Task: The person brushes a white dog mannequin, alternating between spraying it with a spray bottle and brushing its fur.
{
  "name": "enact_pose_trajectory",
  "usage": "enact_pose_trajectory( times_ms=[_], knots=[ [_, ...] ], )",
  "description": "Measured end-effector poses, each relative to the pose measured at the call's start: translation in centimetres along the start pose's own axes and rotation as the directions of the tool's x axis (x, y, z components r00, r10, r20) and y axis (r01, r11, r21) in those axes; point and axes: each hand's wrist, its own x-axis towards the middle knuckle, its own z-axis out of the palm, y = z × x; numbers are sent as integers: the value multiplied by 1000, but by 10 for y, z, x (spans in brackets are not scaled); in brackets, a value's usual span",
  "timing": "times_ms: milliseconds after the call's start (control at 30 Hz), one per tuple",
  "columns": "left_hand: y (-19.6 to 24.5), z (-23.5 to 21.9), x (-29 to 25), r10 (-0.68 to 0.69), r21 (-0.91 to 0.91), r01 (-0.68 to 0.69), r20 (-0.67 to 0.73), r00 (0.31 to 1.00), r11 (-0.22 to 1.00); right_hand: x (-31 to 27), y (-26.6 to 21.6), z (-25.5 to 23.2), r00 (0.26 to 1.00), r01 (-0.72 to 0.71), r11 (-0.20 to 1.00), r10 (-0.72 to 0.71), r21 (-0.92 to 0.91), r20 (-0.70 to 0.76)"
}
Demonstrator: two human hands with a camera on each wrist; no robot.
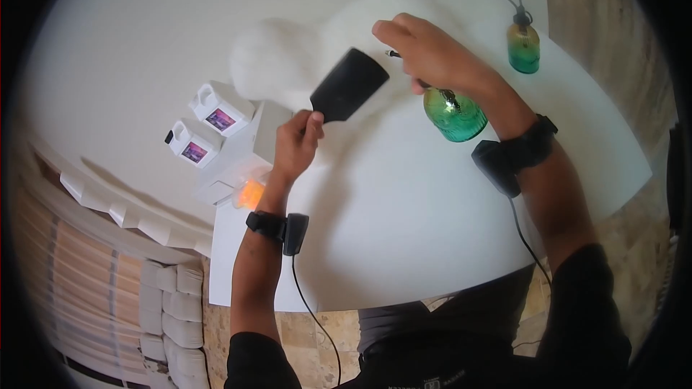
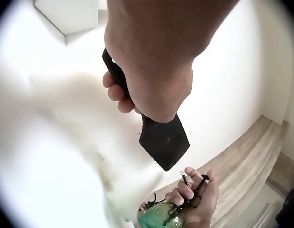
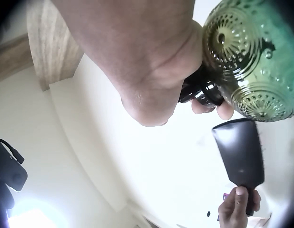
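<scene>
Head view. Item: one black brush (image 1: 351,85), at 12 o'clock; your left hand (image 1: 294,148) is grasping it by the handle, flat back turned up, probably so the bristles are facing the white fluff (image 1: 270,57) at 11 o'clock. Whether the two are touching, you cannot tell here. Item: one green spray bottle (image 1: 455,117), at 2 o'clock; your right hand (image 1: 440,54) is grasping it near the top, off the table (image 1: 396,230), its spout pointing towards the brush side. Item: a second spray bottle (image 1: 524,47), farther out at 2 o'clock, standing apart, likely parked there to leave working room. Item: two white jugs, a far one (image 1: 223,109) and a near one (image 1: 194,142), both around 10 o'clock, sitting beside a white box (image 1: 268,130), perhaps as supplies kept aside.

Left wrist view. The brush is slanting towards 5 o'clock, your fingers wrapping its handle; fine bristles are showing along its edge on the fluff's side. At 6 o'clock your right fingers are curling round the bottle's pump, apparently to steady it and reach the plunger together.

Right wrist view. The bottle is filling 2 o'clock, embossed glass tilting. At 4 o'clock the brush is rising from your left hand's clasp, thumb lying along the handle, presumably for control.
</scene>
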Motion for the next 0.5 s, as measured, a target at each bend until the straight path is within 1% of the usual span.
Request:
enact_pose_trajectory(
  times_ms=[33,100,133,167,267,300,367,400,433,500],
  knots=[
    [1,0,4,1,-1,-1,-8,1000,1000,0,2,1,1000,14,1000,-14,16,-3],
    [2,2,13,49,-25,-50,-65,997,998,3,1,1,999,41,999,-41,22,-3],
    [2,5,12,22,-31,-24,-62,998,999,1,-1,1,999,30,999,-29,23,-13],
    [-1,7,10,29,-34,-32,-68,997,999,0,-2,0,1000,17,1000,-16,24,-27],
    [-8,15,-2,-53,70,50,40,998,996,1,-5,-3,1000,21,1000,-20,11,-19],
    [-12,16,-8,-51,71,48,39,998,996,2,-5,-3,1000,22,1000,-21,11,-20],
    [-19,17,-19,-44,123,32,96,994,992,7,-2,-1,999,37,999,-37,14,2],
    [-25,17,-23,-12,131,-2,103,995,991,9,-1,0,999,37,999,-37,17,2],
    [-27,15,-25,-13,133,-1,103,995,991,10,0,0,999,40,999,-40,2,14],
    [-22,12,-31,67,167,-87,125,990,982,2,-4,-4,999,39,999,-39,-15,23]
  ],
)
